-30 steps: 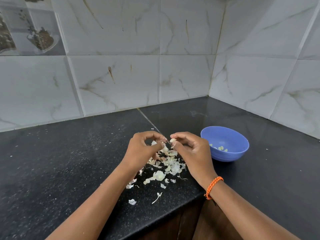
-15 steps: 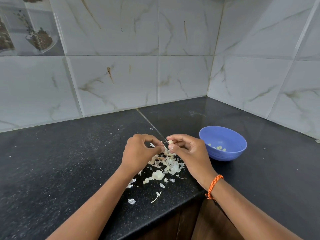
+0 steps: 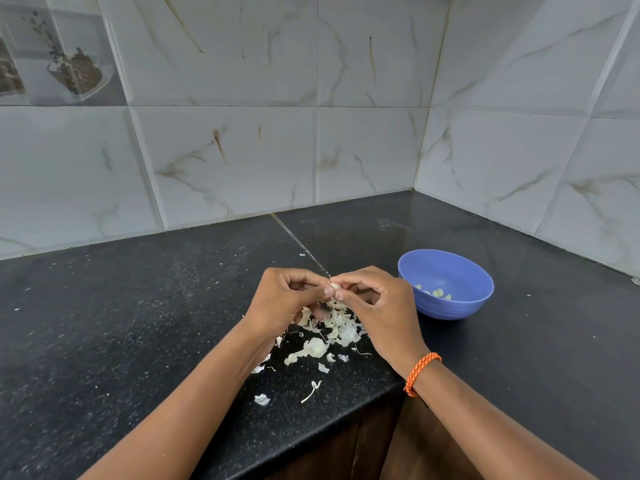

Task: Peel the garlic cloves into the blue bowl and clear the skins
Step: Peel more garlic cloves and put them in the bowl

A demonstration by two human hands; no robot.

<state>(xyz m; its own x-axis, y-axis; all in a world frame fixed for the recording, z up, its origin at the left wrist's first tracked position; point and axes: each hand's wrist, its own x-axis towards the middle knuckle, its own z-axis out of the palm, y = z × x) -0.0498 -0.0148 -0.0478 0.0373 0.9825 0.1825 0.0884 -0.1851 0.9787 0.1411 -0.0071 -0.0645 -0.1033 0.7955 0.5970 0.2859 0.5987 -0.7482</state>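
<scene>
Head cam: left hand (image 3: 282, 299) & right hand (image 3: 375, 303) meet just above the skin pile (image 3: 329, 327), fingers of both curled, pinching one garlic clove (image 3: 334, 286) btwn them. Blue bowl (image 3: 446, 308) sits near the right hand w/ a few peeled cloves (image 3: 434, 292) inside. Risk, imo: the small clove slips mid-peel, drops into the skins on the black surface (image 3: 138, 306), or scraps drift off the edge.
</scene>
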